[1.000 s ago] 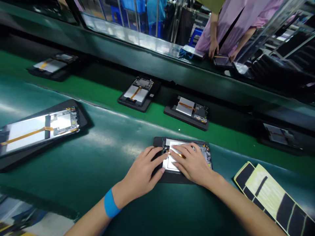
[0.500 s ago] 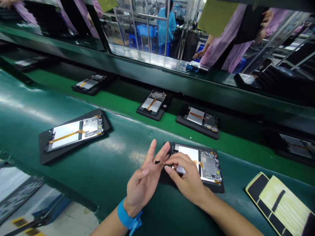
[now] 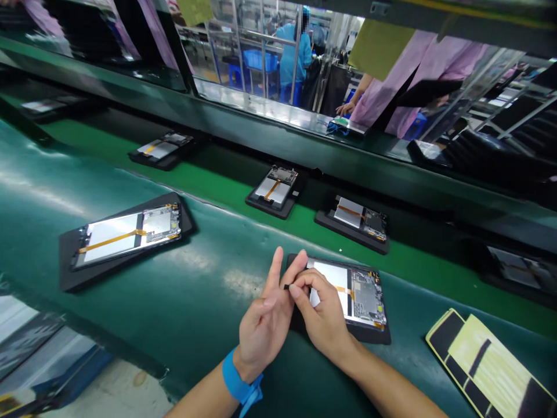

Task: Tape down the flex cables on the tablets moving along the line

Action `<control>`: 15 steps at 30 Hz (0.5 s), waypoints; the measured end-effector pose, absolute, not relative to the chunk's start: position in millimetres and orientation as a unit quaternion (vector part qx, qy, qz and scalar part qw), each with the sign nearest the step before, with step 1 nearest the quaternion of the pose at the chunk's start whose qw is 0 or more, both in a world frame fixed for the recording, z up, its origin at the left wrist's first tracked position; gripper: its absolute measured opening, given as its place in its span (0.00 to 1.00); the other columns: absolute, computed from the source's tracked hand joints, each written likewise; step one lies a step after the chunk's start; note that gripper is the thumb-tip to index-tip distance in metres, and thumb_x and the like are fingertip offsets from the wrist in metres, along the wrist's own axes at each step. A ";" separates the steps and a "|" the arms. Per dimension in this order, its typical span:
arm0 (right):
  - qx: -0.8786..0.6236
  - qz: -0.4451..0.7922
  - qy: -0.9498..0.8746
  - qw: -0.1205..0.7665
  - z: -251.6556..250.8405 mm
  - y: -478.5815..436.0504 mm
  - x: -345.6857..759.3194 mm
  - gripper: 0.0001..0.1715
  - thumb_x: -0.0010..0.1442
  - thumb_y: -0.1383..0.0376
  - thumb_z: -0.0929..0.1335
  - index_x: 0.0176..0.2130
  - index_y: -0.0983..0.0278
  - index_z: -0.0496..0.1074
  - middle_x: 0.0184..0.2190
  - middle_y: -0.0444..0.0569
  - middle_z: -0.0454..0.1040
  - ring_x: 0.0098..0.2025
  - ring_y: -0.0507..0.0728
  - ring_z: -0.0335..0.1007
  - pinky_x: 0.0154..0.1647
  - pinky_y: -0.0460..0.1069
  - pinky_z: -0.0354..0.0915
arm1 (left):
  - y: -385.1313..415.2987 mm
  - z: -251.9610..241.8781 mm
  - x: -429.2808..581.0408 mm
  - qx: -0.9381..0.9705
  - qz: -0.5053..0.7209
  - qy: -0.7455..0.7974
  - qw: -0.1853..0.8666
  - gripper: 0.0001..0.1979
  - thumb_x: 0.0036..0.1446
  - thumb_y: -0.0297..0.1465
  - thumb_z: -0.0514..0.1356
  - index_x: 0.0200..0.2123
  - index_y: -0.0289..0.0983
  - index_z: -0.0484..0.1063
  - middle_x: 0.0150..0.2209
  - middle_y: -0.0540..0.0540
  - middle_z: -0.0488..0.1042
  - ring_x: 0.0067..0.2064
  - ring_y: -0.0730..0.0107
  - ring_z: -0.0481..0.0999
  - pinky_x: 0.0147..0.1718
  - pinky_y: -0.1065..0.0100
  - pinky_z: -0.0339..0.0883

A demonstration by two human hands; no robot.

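My right hand (image 3: 326,310) pinches a small black strip of tape (image 3: 286,287) between thumb and forefinger, against the fingers of my left hand (image 3: 266,325). The left hand is palm up with its fingers spread, a blue band (image 3: 237,380) round its wrist. Just behind both hands lies an opened tablet (image 3: 368,296), its silver battery, orange flex cable and circuit board showing; my hands cover its left part. It rests on a black pad (image 3: 380,335). To the right are yellow backing sheets (image 3: 485,371) with black adhesive strips on them.
Another opened tablet (image 3: 126,235) lies askew on its black pad (image 3: 69,273) at the left of the green bench. Behind, a green conveyor belt (image 3: 217,186) carries several more tablets on pads. Across the line, a person in pink sleeves (image 3: 394,75) works at a ledge.
The black strip, lying against my left fingers before, is now pinched at my right fingertips. Both hands have shifted slightly in view. The conveyor's tablets sit slightly farther right.
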State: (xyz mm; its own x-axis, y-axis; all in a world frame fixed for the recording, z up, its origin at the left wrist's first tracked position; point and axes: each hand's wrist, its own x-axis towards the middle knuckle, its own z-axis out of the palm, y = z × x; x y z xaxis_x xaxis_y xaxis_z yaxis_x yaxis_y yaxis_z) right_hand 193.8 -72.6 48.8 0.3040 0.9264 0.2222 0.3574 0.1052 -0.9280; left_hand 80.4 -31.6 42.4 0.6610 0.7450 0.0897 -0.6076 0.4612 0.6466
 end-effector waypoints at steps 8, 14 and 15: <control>-0.617 0.221 -0.641 0.400 71.9 -65.6 257.6 0.10 0.71 0.62 0.65 0.36 0.59 0.68 0.35 0.45 0.73 0.39 0.55 0.68 0.45 0.52 0.60 | -10.8 25.4 67.0 0.535 0.406 0.184 0.718 0.31 0.67 0.33 0.50 0.72 0.51 0.53 0.71 0.48 0.61 0.72 0.54 0.56 0.71 0.40 0.44; -0.563 0.288 -0.769 0.095 77.8 -43.3 299.2 0.11 0.73 0.63 0.62 0.38 0.61 0.69 0.38 0.47 0.73 0.40 0.56 0.67 0.43 0.52 0.59 | -2.2 8.2 45.4 0.838 0.270 0.262 0.394 0.21 0.67 0.26 0.51 0.58 0.41 0.73 0.69 0.40 0.63 0.73 0.50 0.54 0.68 0.39 0.54; -0.552 0.280 -0.782 0.072 76.3 -40.8 299.3 0.11 0.73 0.63 0.62 0.38 0.61 0.70 0.38 0.47 0.73 0.40 0.56 0.67 0.43 0.52 0.59 | -3.3 6.7 45.4 0.863 0.259 0.250 0.355 0.21 0.66 0.25 0.51 0.58 0.40 0.74 0.68 0.39 0.63 0.73 0.49 0.53 0.67 0.39 0.55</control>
